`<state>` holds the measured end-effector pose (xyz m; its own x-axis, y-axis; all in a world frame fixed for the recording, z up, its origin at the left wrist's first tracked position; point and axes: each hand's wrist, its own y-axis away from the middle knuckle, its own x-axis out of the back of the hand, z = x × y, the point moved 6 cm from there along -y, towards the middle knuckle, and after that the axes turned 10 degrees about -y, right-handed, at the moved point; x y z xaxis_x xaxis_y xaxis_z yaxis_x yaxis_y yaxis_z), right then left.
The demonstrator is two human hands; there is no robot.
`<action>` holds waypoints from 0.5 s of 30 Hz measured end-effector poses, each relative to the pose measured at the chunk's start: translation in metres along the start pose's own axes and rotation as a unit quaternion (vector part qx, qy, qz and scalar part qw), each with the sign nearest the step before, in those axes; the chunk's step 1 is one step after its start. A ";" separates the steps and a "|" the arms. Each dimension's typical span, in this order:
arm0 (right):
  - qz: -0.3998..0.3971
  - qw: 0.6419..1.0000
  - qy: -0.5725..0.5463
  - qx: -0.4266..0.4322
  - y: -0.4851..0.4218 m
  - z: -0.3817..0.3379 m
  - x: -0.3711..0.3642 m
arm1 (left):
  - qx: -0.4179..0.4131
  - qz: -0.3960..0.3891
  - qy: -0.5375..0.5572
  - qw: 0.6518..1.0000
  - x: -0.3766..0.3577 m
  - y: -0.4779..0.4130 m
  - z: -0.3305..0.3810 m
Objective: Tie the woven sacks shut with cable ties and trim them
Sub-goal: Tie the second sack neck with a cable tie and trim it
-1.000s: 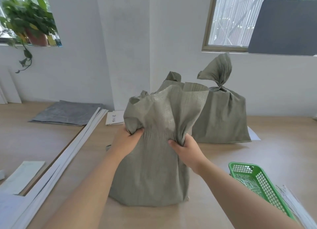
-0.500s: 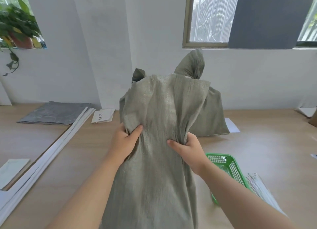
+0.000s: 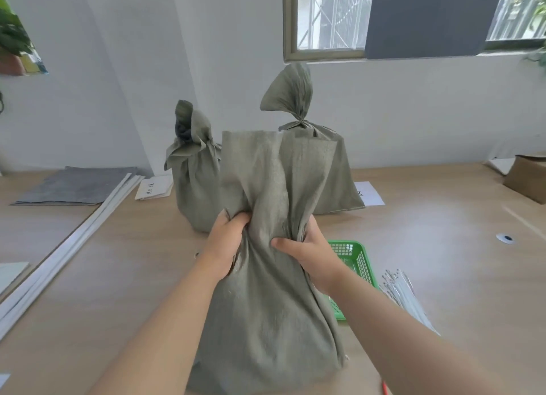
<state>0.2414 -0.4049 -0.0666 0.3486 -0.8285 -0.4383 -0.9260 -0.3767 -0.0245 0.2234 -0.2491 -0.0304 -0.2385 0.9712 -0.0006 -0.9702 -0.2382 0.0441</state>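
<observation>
A grey-green woven sack [image 3: 266, 320] stands upright on the wooden table in front of me, its top still open and flat. My left hand [image 3: 226, 244] grips the sack's neck from the left, fingers dug into the gathered fabric. My right hand [image 3: 307, 252] grips the same neck from the right, thumb across the front. Behind it stand two more sacks with bunched, tied necks: one at the left [image 3: 195, 184] and one at the right [image 3: 334, 175]. A bundle of white cable ties [image 3: 404, 294] lies on the table to the right.
A green plastic basket [image 3: 354, 261] sits just right of the held sack, partly hidden by my right arm. White strips [image 3: 68, 246] and a grey sheet [image 3: 76, 186] lie at the left. A cardboard box [image 3: 529, 178] stands at the far right.
Both hands have squeezed the sack's neck narrower, gathering more fabric between them. The view has shifted, so both rear sacks now show apart from the front one.
</observation>
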 end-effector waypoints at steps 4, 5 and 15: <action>-0.020 0.999 0.046 -0.018 0.003 -0.004 0.003 | 0.012 -0.098 0.035 0.994 -0.014 -0.001 -0.007; -0.020 0.996 0.081 -0.016 0.003 -0.007 0.002 | 0.011 -0.128 0.036 0.991 -0.015 -0.001 -0.009; -0.027 0.965 0.257 0.046 -0.002 -0.051 -0.016 | -0.076 -0.248 -0.364 0.894 -0.033 0.007 -0.006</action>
<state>0.2453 -0.4122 -0.0143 0.3996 -0.9142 0.0678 -0.9056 -0.4052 -0.1255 0.2246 -0.2824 -0.0358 0.2608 0.6941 0.6709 -0.9566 0.2793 0.0829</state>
